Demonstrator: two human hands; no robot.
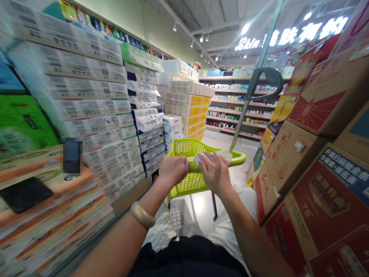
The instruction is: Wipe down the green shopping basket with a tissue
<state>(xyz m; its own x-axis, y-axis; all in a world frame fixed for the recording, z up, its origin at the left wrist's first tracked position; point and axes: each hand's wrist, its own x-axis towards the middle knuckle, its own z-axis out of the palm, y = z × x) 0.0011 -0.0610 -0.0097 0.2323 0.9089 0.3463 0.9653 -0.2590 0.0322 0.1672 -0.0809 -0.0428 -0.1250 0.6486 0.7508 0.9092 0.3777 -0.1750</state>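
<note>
A lime-green shopping cart (193,184) with a perforated basket stands right in front of me. My left hand (174,168) is closed in a fist around the left part of its handle. A bracelet sits on that wrist. My right hand (215,169) presses a crumpled white cloth (226,156) onto the handle bar (238,158), its fingers bent over the cloth. The right end of the handle sticks out past the cloth. What the left fist wraps around is mostly hidden by the fingers.
Tall stacks of wrapped tissue packs (95,86) line the left side. A dark flat object (25,194) lies on orange packs (57,227). Cardboard cartons (317,88) are piled at the right, near a metal post (245,105). Stocked shelves (230,98) stand behind the pale floor (196,207).
</note>
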